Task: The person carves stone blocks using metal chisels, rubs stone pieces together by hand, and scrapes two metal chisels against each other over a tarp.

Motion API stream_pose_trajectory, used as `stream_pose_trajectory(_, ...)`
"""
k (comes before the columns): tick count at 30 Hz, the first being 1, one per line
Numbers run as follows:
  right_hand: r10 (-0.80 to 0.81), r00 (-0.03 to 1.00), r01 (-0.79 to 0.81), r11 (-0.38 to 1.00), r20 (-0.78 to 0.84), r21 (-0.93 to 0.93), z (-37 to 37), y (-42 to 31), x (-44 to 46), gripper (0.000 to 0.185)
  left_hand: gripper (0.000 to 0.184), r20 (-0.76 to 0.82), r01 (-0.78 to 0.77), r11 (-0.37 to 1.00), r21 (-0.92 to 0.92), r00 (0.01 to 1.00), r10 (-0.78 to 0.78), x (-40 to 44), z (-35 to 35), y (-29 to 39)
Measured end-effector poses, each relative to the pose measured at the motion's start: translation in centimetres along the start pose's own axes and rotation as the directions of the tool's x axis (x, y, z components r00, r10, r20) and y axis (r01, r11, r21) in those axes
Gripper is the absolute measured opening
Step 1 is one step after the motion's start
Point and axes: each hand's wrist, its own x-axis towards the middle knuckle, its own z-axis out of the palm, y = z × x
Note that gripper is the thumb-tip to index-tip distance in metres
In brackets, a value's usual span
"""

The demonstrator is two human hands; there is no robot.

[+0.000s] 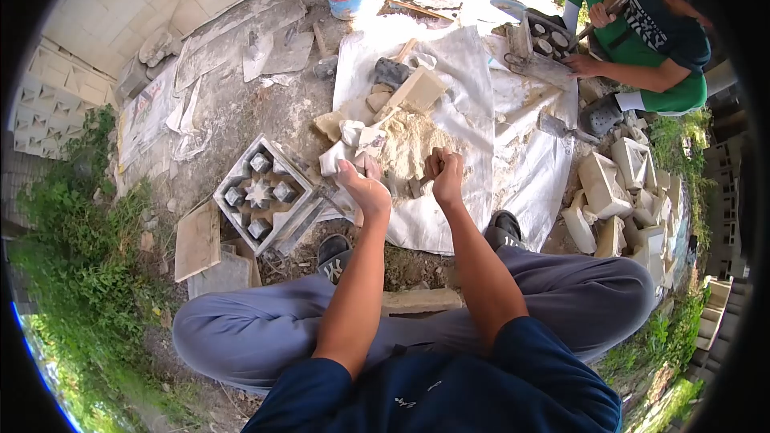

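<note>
Nearest: grey trousers, knees spread, dark slippers at the near edge of a white sheet laid on the ground.

Both hands reach forward over it. Left hand: partly curled, thumb against a white bundle, seemingly gripping it; cloth or bag, can't tell. Right hand: drawn to a loose fist at the edge of a heap of pale powder; can't tell if anything is inside. Small grey piece just beside it.

Step in hand, my judgement: handling powder and bundle together at the heap. From this posture, a move calls for a firm left grip and a low right hand, so that loose powder stays on the sheet.

Left of the sheet, on the ground, a framed mould with a star at centre; neither hand touches it.

Beyond the heap: tan block, dark lump. Off right, pale cast pieces in a pile.

Farthest: bucket; upper right, a co-worker seated by a second mould.
</note>
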Motion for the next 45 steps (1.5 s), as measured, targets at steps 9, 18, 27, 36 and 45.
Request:
stream_pose_trajectory(9,-0.063,0.993,0.056,0.996,-0.102,-0.067,3.5,-6.5,0.6,0.041,0.066,0.200,-0.307,0.732,0.608,0.952,0.233,1.5,-3.4,-4.0)
stream_pose_trajectory(18,-0.069,0.982,0.074,0.997,-0.175,0.019,2.4,0.8,0.0,0.040,0.058,0.113,-0.316,0.928,0.200,0.948,0.298,0.1,-0.1,-2.2)
stream_pose_trajectory(27,-0.020,0.995,0.014,0.998,-0.094,-0.064,2.8,-0.3,0.9,0.042,0.058,-0.092,-0.096,0.965,0.243,0.988,0.122,1.8,-0.9,-2.8)
stream_pose_trajectory(36,-0.055,0.990,0.049,0.998,-0.130,-0.046,3.8,-5.0,1.0,0.043,0.052,-0.070,-0.356,0.858,0.371,0.911,0.407,2.4,-1.1,-4.1)
stream_pose_trajectory(45,-0.094,0.971,0.091,0.996,-0.220,-0.024,1.0,-0.1,-0.3,0.040,0.054,0.125,-0.446,0.831,0.333,0.894,0.430,0.7,0.4,-4.5)
